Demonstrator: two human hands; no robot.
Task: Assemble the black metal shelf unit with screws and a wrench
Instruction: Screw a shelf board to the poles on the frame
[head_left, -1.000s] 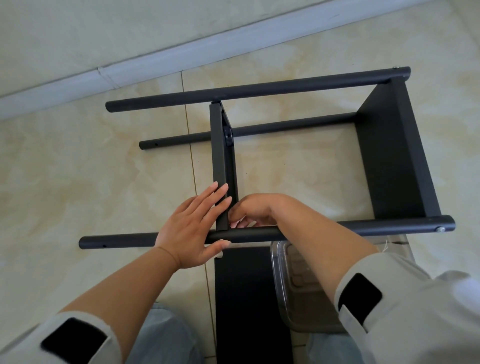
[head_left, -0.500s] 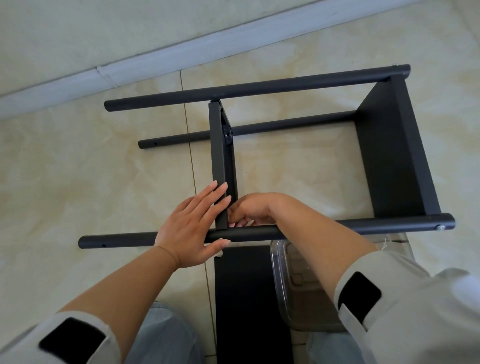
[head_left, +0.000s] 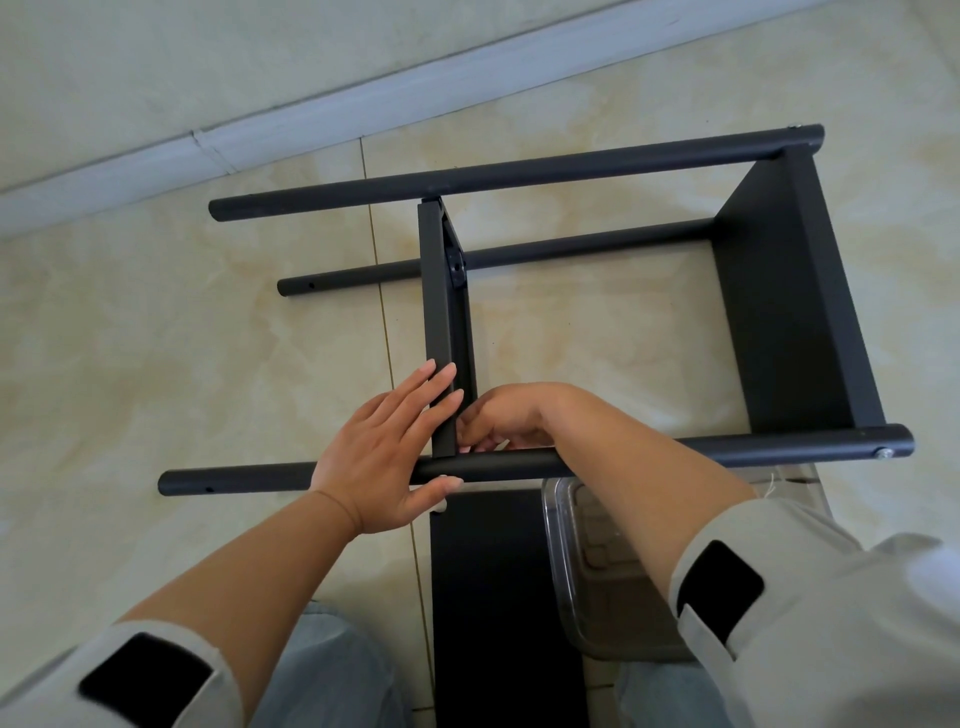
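The black shelf unit lies on its side on the tiled floor. Its near tube (head_left: 753, 451) and far tube (head_left: 519, 171) run left to right, joined by an end panel (head_left: 789, 322) at the right. A middle panel (head_left: 436, 291) stands between the tubes. My left hand (head_left: 379, 457) lies with straight fingers against that panel's near end, thumb under the near tube. My right hand (head_left: 509, 415) has curled fingers at the joint of panel and near tube; what they hold is hidden. A silver screw (head_left: 883, 453) sits in the near tube's right end.
A loose black panel (head_left: 493, 597) lies flat on the floor between my knees. Beside it on the right stands a clear plastic container (head_left: 587, 571), partly under my right forearm. A pale skirting board (head_left: 311, 124) runs along the wall beyond the shelf.
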